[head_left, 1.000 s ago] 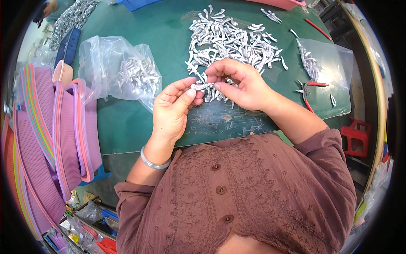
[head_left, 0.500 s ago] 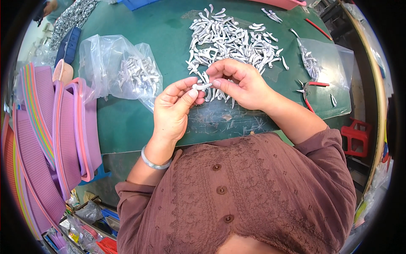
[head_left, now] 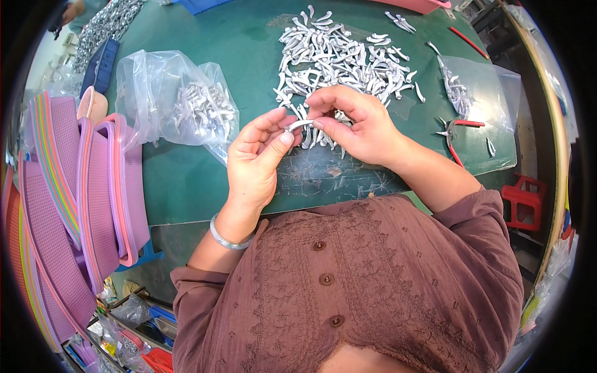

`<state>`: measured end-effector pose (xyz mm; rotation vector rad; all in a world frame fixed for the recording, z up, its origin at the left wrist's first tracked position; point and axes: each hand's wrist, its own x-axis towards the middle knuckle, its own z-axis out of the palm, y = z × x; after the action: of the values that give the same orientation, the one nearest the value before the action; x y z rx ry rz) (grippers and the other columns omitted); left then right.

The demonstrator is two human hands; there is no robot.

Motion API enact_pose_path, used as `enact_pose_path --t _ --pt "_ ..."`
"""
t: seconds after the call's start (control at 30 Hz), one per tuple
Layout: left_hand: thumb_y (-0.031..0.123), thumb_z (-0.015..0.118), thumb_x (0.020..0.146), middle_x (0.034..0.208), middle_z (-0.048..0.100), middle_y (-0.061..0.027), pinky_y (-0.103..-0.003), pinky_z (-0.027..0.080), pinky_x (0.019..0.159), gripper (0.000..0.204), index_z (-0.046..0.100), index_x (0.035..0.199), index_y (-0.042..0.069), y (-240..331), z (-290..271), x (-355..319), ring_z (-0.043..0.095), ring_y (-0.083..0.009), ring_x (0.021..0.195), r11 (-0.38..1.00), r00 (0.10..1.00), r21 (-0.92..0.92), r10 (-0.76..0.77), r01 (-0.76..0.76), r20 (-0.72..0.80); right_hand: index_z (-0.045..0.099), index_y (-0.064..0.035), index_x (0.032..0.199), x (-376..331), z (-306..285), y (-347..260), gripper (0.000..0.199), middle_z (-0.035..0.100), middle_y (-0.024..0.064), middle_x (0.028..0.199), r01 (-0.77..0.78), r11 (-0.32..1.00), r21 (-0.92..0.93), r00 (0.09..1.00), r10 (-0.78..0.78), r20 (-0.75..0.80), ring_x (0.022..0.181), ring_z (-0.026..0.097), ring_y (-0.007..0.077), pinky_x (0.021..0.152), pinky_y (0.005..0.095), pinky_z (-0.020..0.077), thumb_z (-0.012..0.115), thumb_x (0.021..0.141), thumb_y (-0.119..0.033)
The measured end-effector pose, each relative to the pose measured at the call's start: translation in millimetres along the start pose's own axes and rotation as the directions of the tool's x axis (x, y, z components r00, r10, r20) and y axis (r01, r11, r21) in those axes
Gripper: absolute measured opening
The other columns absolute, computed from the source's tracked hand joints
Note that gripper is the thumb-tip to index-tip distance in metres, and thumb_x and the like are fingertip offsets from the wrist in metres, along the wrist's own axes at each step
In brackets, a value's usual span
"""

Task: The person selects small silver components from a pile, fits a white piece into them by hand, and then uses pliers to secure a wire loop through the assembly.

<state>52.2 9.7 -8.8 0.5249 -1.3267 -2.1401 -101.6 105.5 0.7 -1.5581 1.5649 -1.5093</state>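
Observation:
Between my two hands is a small curved silver metal piece (head_left: pixel 301 125), held by its ends over the near edge of a pile. My left hand (head_left: pixel 258 144) pinches its left end between thumb and fingers. The thumb and fingers of my right hand (head_left: pixel 354 124) close on its other end. Just beyond lies the broad pile of similar silver curved pieces (head_left: pixel 339 59), partly covered by my right hand. A clear plastic bag (head_left: pixel 155 93) with more silver pieces in it lies left of my left hand.
Red-handled pliers (head_left: pixel 453 133) lie on the green table (head_left: pixel 193 186) at right, beside another clear bag (head_left: pixel 491 87) of pieces. A red rod (head_left: pixel 467 42) is farther back. Stacked purple baskets (head_left: pixel 68 205) crowd the left side; a red stool (head_left: pixel 524 202) stands at right.
The curved piece has turned between my fingers, its smoother side now showing instead of the textured one. Both hands have shifted only slightly.

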Motion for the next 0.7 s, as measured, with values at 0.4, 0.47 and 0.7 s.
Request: enact_pose_path --t 0.4,0.47,0.7 --pt "-0.008 0.055 0.076 0.101 0.054 -0.0159 -0.029 0.046 0.082 0.034 0.047 0.109 -0.005 1 3 -1 0.055 -0.0193 0.091 0.999 1.000 -0.017 0.030 -0.030 0.000 0.052 0.0024 0.099 0 1 -1 0.024 0.057 0.0070 0.086 0.065 0.998 -0.018 0.997 -0.066 -0.035 0.079 0.056 0.0126 0.072 0.0241 0.0458 0.056 0.075 0.004" --pt "-0.008 0.055 0.075 0.100 0.055 -0.0146 -0.027 0.047 0.078 0.033 0.048 0.107 -0.004 2 3 -1 0.056 -0.0181 0.088 0.999 1.000 -0.047 -0.008 0.008 0.002 0.052 0.0022 0.099 1 0 -1 0.024 0.057 0.0070 0.085 0.076 0.997 -0.029 0.997 -0.077 -0.029 0.078 0.056 0.0122 0.072 0.0237 0.0459 0.057 0.075 0.003" --pt "0.011 0.044 0.086 0.082 0.056 -0.0063 -0.028 0.046 0.066 0.022 0.052 0.101 -0.002 2 -14 5 0.054 -0.0146 0.072 0.965 0.991 -0.239 -0.124 0.108 -0.052 0.057 -0.0025 0.083 11 -7 12 0.012 0.055 0.0073 0.082 0.226 0.899 -0.374 0.974 -0.221 0.056 0.080 0.053 0.0228 0.070 0.0325 0.0422 0.058 0.071 -0.003"
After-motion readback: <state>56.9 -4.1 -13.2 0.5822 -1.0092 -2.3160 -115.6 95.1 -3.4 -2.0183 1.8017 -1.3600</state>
